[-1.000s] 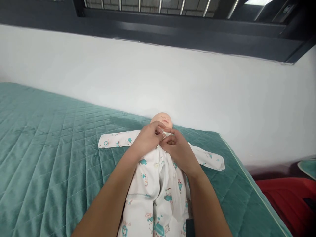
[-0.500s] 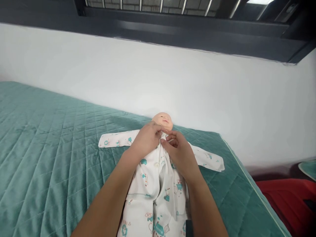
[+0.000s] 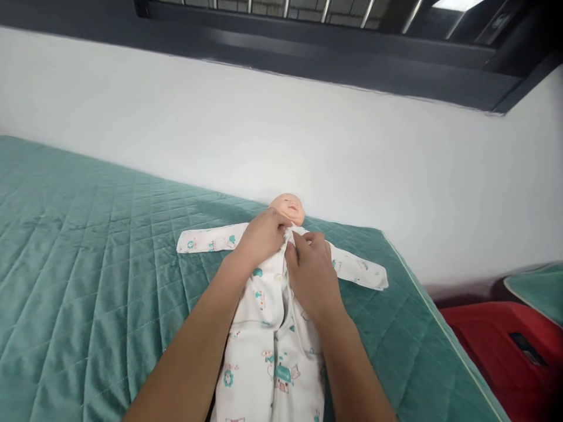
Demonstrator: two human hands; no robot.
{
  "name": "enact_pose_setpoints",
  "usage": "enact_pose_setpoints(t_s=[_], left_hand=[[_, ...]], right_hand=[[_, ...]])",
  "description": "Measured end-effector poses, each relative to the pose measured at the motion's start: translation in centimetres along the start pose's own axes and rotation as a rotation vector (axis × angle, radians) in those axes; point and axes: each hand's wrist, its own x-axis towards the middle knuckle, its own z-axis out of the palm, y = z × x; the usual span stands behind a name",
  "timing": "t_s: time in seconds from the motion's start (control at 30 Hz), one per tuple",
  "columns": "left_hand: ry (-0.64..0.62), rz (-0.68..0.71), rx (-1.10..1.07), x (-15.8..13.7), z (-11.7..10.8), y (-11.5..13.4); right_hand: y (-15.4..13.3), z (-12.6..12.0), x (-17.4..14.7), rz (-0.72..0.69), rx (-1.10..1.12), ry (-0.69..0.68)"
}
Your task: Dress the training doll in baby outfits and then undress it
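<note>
A baby doll point(image 3: 288, 206) lies on its back, head toward the wall. It wears a white baby romper point(image 3: 255, 363) printed with teal and pink pictures, its long sleeves stretched out to both sides. Just under the doll's chin, my left hand point(image 3: 266, 234) pinches one edge of the romper's front opening. My right hand point(image 3: 313, 269) grips the other edge beside it, thumb against the cloth. Below the hands a pale button point(image 3: 278, 277) shows on the front, and the opening gapes a little there. My fingers partly hide the collar.
Under the doll is a green quilted bedspread point(image 3: 109, 281), its edge running down on the right. A white wall point(image 3: 246, 129) rises behind, below a dark window frame point(image 3: 308, 55) with metal bars. A red plastic object point(image 3: 488, 334) stands beyond the bed's right edge.
My right hand has shifted slightly down, its fingers now curled more over the right side of the romper's front. My left hand stays by the collar. The view has tilted slightly.
</note>
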Motion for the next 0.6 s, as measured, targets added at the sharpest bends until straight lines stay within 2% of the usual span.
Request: enact_pose_setpoints(t_s=[0.1,0.17,0.33,0.4,0.6], left_hand=[[0.019,-0.006,0.046,-0.2,0.2,-0.1],[0.029,-0.012,0.084,-0.5,0.4,-0.1],[0.037,0.008,0.110,-0.9,0.5,-0.2],[0.043,0.008,0.090,-0.9,0.5,-0.3],[0.058,-0.022,0.051,-0.4,0.6,-0.4]], right_hand=[[0.3,0.5,-0.5,-0.040,0.006,0.017],[0.7,0.9,-0.5,-0.014,0.054,0.016],[2.1,1.3,0.3,0.235,0.302,-0.072],[2.7,1.3,0.7,0.283,0.416,-0.118],[3.3,1.2,1.2,0.217,0.475,-0.187]])
